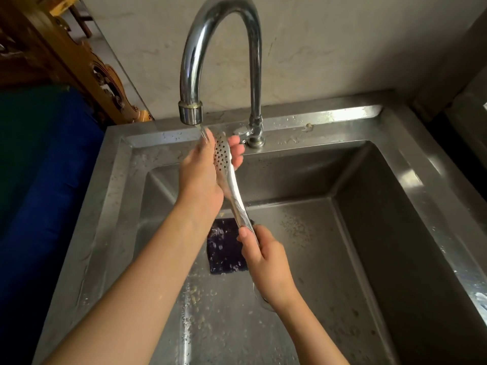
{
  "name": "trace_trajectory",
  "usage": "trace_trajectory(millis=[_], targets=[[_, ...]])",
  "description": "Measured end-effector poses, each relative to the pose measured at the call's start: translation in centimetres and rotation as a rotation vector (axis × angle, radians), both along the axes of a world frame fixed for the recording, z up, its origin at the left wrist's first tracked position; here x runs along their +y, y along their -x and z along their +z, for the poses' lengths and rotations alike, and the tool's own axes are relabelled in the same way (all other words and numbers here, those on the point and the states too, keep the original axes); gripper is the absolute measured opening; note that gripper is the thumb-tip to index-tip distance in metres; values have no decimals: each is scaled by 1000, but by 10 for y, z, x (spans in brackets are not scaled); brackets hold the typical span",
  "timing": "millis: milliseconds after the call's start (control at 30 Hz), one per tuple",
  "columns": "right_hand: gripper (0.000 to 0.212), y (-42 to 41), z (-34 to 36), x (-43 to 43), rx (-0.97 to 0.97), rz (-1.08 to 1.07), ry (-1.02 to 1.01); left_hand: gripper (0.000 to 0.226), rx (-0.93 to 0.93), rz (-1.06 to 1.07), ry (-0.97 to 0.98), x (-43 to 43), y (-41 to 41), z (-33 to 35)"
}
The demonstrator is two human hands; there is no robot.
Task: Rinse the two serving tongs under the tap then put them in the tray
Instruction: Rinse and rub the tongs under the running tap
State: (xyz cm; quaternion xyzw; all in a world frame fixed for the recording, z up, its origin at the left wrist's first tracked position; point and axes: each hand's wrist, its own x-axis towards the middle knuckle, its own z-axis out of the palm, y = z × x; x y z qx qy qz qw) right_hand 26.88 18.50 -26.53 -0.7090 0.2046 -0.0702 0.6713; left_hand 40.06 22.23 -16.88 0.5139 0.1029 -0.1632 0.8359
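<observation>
Mid-rinse, by the look of it: one pair of tongs (228, 180) under the running tap (191, 111), a thin stream falling just beside the perforated head. Judged early in the task, with only this one pair in view. No second pair and no tray visible anywhere, so impossible to tell whether the other is done or waiting. Left to do, at the least: finish this rinse and carry the tongs to the tray.

Tongs held between both hands, slanting up and away from the body. Right hand (266, 256) closed around the handle end, nearest the body, thumb lying along the metal. Left hand (205, 177) wrapped around the head end, fingertips (235, 151) curling round from behind the spoon part, palm against its near side, likely rubbing it clean. Stream landing at the top of the left hand.

Below both hands, the sink (355, 233), wet and speckled with scraps, a dark pad (224, 248) lying on its floor under the tongs.
</observation>
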Motion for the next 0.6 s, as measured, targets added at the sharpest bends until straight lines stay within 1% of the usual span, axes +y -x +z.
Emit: trace_trajectory(millis=[100,167,200,233,267,300,333,367,433,467,533,600], targets=[[29,-13,8,-4,-19,-36,-8,21,-50,-89,-52,4,22,-14],[31,-23,15,-9,-47,-44,-19,11,-144,-122,-211,11,40,-28],[31,-27,18,-12,-59,-36,-31,15,-213,-102,-328,15,45,-34],[31,-30,21,-14,-68,-28,-53,24,-280,-64,-436,18,48,-38],[31,-32,24,-16,-77,-26,-95,32,-319,-17,-511,23,47,-42],[31,-34,26,-17,-88,-26,-151,36,-314,15,-535,28,45,-43],[31,-36,28,-18,-103,-22,-211,37,-264,9,-486,31,41,-44],[31,-37,29,-18,-121,-13,-260,36,-189,-39,-382,33,37,-43],[34,-36,28,-15,-147,14,-301,36,-86,-203,-178,30,30,-42],[35,-34,26,-11,-150,23,-308,35,-67,-270,-111,28,26,-41],[34,-27,18,-1,-138,24,-338,27,-42,-316,14,22,21,-37],[33,-16,8,8,-114,14,-341,16,-34,-317,37,18,21,-34]])
